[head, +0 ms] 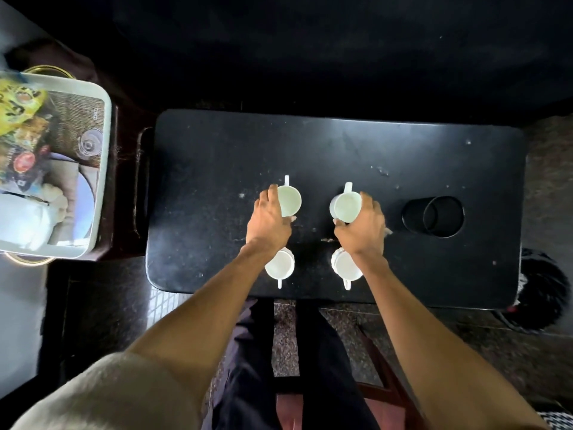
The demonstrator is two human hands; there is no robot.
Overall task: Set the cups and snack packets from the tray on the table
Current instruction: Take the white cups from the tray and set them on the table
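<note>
I see four white cups on the dark counter: my left hand (268, 217) grips the far-left cup (289, 200) and my right hand (361, 226) grips the far-right cup (347, 207), while two more cups (279, 265) sit by the near edge. The tray (104, 125) with snack packets (18, 110) stands off the counter's left edge

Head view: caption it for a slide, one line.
Left hand and right hand each grip a white cup on the black table; snack packets remain on the tray.
</note>
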